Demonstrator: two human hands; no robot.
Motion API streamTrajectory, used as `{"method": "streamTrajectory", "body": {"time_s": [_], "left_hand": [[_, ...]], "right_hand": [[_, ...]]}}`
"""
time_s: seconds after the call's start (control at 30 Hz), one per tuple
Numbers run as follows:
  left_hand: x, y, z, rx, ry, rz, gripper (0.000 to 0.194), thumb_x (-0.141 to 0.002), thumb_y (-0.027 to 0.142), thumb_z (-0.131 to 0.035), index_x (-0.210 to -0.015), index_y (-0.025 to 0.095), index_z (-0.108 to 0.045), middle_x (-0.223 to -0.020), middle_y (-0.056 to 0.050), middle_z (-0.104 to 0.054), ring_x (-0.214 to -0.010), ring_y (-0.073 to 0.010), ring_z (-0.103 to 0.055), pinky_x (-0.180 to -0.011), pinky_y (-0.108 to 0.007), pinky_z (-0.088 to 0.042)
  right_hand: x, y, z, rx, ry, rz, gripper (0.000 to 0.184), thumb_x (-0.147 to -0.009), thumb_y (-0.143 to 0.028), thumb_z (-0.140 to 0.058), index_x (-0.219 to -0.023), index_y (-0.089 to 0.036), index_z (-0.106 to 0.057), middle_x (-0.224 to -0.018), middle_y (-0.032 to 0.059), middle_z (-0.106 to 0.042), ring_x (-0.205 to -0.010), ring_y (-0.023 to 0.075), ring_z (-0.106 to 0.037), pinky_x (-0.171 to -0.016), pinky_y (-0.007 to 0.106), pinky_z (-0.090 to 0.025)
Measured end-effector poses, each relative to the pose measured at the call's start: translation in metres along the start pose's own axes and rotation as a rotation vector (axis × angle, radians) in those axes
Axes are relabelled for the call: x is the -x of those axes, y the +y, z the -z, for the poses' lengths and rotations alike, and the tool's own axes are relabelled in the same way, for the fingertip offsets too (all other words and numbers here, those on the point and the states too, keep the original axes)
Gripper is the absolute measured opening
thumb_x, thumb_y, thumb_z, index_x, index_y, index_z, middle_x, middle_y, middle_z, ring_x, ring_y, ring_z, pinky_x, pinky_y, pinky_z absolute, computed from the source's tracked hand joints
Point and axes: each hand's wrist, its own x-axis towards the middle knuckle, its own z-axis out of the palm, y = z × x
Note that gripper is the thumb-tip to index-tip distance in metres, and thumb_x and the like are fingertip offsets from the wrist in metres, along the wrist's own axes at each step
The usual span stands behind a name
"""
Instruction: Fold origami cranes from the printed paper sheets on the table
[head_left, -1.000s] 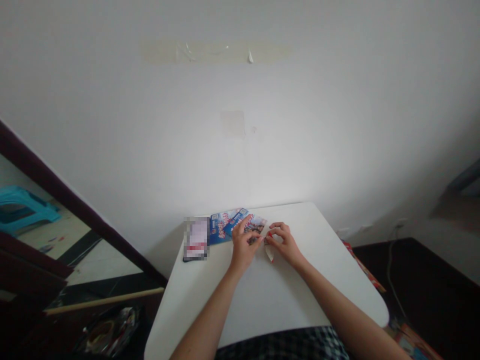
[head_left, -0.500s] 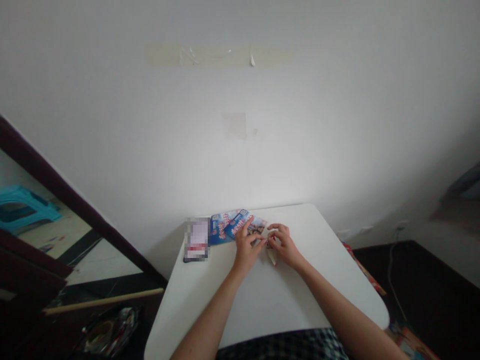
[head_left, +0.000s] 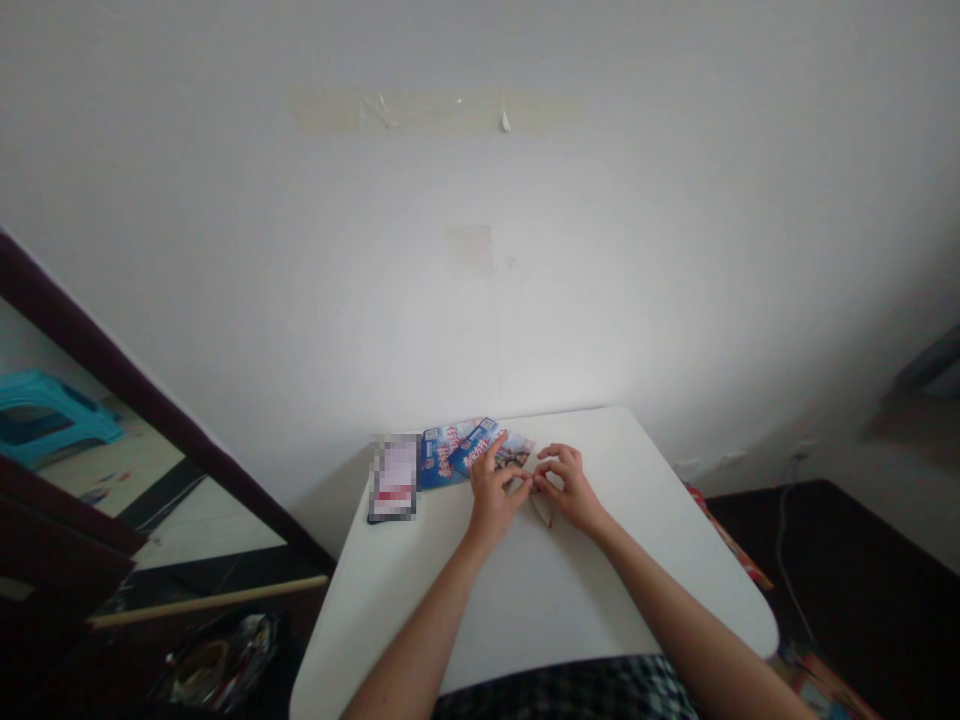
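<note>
My left hand [head_left: 494, 492] pinches with thumb and forefinger at the upper end of a small pale, paper-like piece [head_left: 542, 511]. Its lower end narrows to a point with a reddish mark. From the other side my right hand [head_left: 568, 488] grips the same piece, thumb and forefinger meeting the left fingertips. What lies between the fingertips is mostly hidden. Just beyond the left fingers, two overlapping blue printed cards or packets [head_left: 450, 460] with red and white lettering lie on the white table [head_left: 555, 610]; the left hand partly covers the nearer one.
A phone-like object [head_left: 395, 480], its face pixelated, lies at the table's left edge. The white wall [head_left: 495, 330] rises directly behind the table. A dark-framed mirror [head_left: 150, 390] leans at the left, reflecting a blue stool. Below it stands a black-bagged bin [head_left: 217, 665].
The pale piece has shifted slightly between my fingertips, and the right-hand fingers have moved up a little. My left hand stays almost where it was.
</note>
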Motion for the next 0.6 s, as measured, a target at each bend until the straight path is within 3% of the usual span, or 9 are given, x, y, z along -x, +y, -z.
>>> {"method": "streamTrajectory", "body": {"time_s": [0.6], "left_hand": [[0.0007, -0.0012, -0.0029, 0.048, 0.047, 0.025, 0.005, -0.081, 0.027, -0.075, -0.081, 0.026, -0.079, -0.140, -0.007, -0.054, -0.132, -0.0286, -0.051, -0.114, -0.052, -0.041]], "right_hand": [[-0.0010, -0.0059, 0.0008, 0.003, 0.018, -0.007, 0.014, -0.094, -0.033, -0.059, -0.085, -0.025, -0.066, -0.115, 0.0088, -0.061, -0.120, 0.0268, -0.048, -0.107, 0.051, -0.040]]}}
